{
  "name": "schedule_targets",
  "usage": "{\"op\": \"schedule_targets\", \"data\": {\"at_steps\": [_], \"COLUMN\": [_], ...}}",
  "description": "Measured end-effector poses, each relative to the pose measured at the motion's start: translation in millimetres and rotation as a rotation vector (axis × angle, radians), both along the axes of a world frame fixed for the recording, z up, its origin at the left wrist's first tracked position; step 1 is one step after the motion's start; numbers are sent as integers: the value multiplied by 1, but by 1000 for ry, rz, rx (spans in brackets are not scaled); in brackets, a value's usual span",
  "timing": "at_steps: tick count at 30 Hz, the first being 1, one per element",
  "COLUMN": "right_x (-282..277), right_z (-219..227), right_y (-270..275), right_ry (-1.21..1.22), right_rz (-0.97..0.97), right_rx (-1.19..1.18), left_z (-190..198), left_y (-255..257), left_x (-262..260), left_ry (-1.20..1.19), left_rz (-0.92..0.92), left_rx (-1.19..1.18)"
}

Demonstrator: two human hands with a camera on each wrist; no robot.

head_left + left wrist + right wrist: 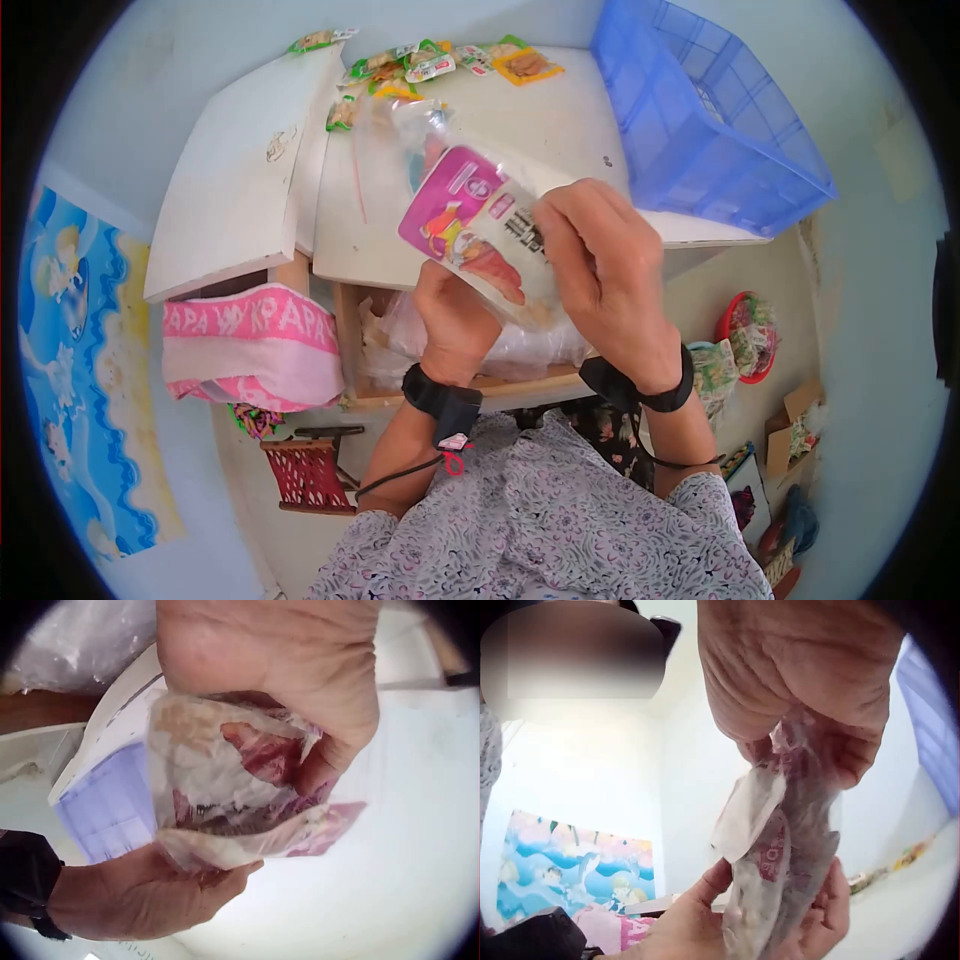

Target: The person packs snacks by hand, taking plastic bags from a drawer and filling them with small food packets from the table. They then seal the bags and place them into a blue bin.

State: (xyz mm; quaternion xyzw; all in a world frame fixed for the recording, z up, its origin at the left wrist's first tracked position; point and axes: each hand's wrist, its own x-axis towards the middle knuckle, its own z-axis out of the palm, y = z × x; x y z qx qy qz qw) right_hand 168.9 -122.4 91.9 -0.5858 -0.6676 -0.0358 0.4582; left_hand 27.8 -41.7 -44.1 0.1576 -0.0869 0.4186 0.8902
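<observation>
Over the front of the white tabletop, both hands hold a printed plastic food bag (470, 225) with a purple-and-white front and a picture of meat. My left hand (455, 320) grips its lower left side, the fingers mostly hidden behind it in the head view. Up at the bag's right edge, my right hand (610, 270) pinches the film between thumb and fingers. In the left wrist view the see-through side of the bag (202, 765) faces the camera, and its film bulges apart. The right wrist view shows the bag (765, 877) hanging edge-on beneath the right hand.
Several small snack packets (390, 65) lie along the back of the white table (560, 130). A blue plastic crate (690, 130) stands at the right. Below, an open drawer (350, 350) holds clear plastic film. A pink towel (250, 345) hangs at the left; a red basin (750, 335) sits on the floor.
</observation>
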Motion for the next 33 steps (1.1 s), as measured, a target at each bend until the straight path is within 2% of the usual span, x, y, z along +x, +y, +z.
{"op": "schedule_targets", "data": {"at_steps": [2, 4, 6, 9, 10, 11, 14, 15, 17, 20, 22, 26, 28, 31, 33], "right_x": [7, 4, -3, 13, 18, 16, 2, 2, 10, 13, 14, 27, 30, 47, 52], "right_z": [2, 12, 26, 20, 15, 13, 6, 2, -8, -21, -30, -45, -45, -58, -68], "right_y": [1, -1, -8, 6, 13, 11, 11, 13, 22, 24, 25, 25, 29, 43, 47], "right_ry": [-148, -250, -308, -380, -394, -403, -253, -232, -206, -81, 147, 573, 564, 509, 482], "right_rz": [-56, -85, -87, -113, -128, -125, -88, -103, -136, -111, -87, 30, 55, 53, 59], "right_rx": [147, 271, 331, 340, 320, 292, 342, 301, 239, 221, 164, -9, -14, -76, -95], "left_z": [14, 1, 25, 6, 7, 14, 13, 17, 24, 42, 47, 53, 53, 53, 56], "left_y": [-17, -14, -27, -30, -28, -31, -28, -33, -26, -22, -18, -3, 8, 30, 40], "left_x": [6, 7, 7, 5, 7, 6, -3, -5, -4, 0, 1, -10, -11, -14, -10], "left_ry": [20, -84, 60, 77, 82, 102, 222, 256, 408, 499, 541, 820, 885, 1043, 1070], "left_rz": [-31, -109, -21, -54, -46, -19, -20, -2, 32, 217, 339, 510, 638, 833, 770], "left_rx": [-263, -47, -76, -22, 33, -12, 98, 3, 109, 172, 206, 431, 514, 837, 869]}}
